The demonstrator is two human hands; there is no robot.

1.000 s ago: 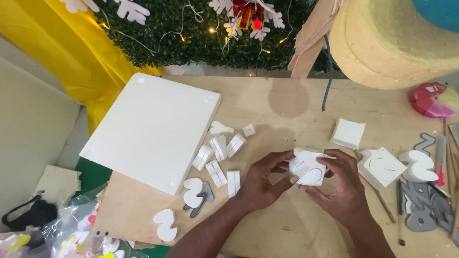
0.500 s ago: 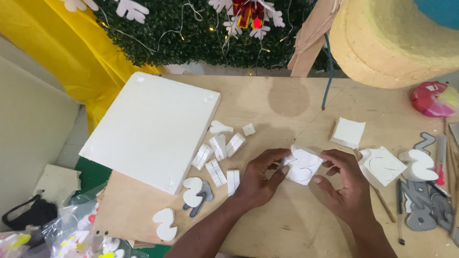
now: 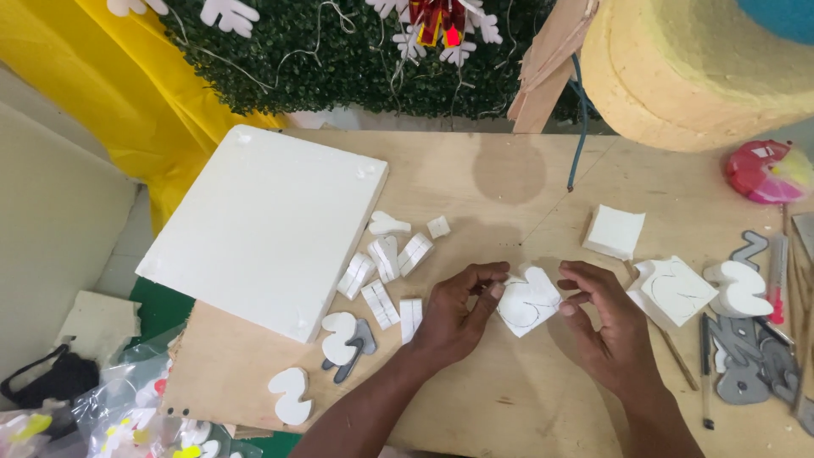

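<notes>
Holding a small white foam piece (image 3: 527,307) just right of the frame's centre, on the plywood tabletop (image 3: 509,187). Left hand (image 3: 454,318) curled, fingertips pinching the piece's left edge; right hand (image 3: 606,326) half closed, fingertips touching or nearly touching its right edge, contact there too fine to call for certain. Piece lying flat or slightly raised off the board, a curved pen outline drawn across its face, one lobe already cut along the top.

Judging the risks from here: foam of this kind looks brittle, so a hard pinch near the thin top lobe could snap it off or dent the face. Pressure from both sides at once might crack the piece along the drawn line instead of beside it. A loose hold on the right could let the piece spin and slide across the smooth board.

Crowding also a hazard. Offcut strips (image 3: 386,271) lying just left of the left hand, two finished curly shapes (image 3: 339,335) in the lower left, another marked foam square (image 3: 674,291) just right of the right hand, a thin stick or pencil (image 3: 677,360) beside the right wrist. An elbow sweep could knock these off or mix scrap with finished pieces. Large white foam board (image 3: 263,225) in the upper left overhanging the table edge, liable to tip if nudged.
</notes>
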